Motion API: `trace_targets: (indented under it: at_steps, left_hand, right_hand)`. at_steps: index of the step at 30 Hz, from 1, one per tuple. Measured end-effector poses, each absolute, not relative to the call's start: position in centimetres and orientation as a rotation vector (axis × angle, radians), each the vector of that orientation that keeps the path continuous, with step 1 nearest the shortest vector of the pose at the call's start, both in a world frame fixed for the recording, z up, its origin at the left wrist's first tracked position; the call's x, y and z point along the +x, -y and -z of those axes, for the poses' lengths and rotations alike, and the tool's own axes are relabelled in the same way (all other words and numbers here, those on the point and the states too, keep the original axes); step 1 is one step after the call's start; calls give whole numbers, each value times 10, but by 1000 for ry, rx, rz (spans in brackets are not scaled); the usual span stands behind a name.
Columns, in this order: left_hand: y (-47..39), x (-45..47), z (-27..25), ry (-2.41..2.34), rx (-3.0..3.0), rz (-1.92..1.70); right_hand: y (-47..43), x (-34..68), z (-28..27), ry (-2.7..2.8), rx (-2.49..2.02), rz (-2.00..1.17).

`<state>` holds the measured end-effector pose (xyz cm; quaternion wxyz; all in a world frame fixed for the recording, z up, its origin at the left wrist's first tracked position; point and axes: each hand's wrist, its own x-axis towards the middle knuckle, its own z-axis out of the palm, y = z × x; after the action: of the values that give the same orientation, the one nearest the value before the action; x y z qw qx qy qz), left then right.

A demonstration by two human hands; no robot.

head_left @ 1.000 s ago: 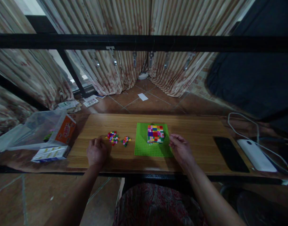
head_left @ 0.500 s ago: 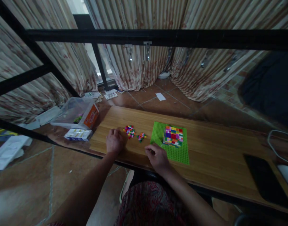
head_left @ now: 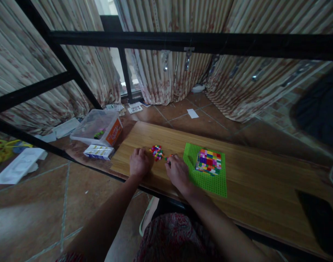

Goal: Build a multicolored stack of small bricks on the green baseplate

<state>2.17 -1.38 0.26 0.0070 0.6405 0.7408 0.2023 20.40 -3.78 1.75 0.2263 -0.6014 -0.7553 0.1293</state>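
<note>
My left hand [head_left: 139, 162] rests on the wooden table with its fingers curled down, just left of a pile of small colourful toy bricks [head_left: 157, 153]. Whatever its fingers may hold is hidden. My right hand [head_left: 177, 171] reaches over a smaller heap of bricks [head_left: 167, 159] and covers most of it. Its fingers are bent together at the heap; I cannot make out what is between them. Right of that hand lies a green baseplate [head_left: 210, 186], carrying a block-shaped build of multicoloured bricks [head_left: 209, 161].
The wooden table [head_left: 253, 185] has a dark flat object [head_left: 317, 218] near its right end. Beyond the left end stand a clear plastic bin [head_left: 87, 125] with an orange label and a small white-and-blue box [head_left: 99, 152]. A black metal bar [head_left: 183, 42] crosses in front of curtains.
My right hand has moved from beside the baseplate to the smaller brick heap, covering it. My left hand stays beside the larger pile. The whole view has shifted slightly.
</note>
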Motion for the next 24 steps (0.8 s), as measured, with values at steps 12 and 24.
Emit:
trace_targets:
  at_steps: [12, 24]
  left_hand:
    - [12, 18, -2, -2317, 2027, -642]
    - [10, 16, -1, -2330, 2076, -643]
  right_hand:
    - [42, 204, -28, 2019, -1500, -418]
    - [118, 299, -41, 1259, -1485, -835]
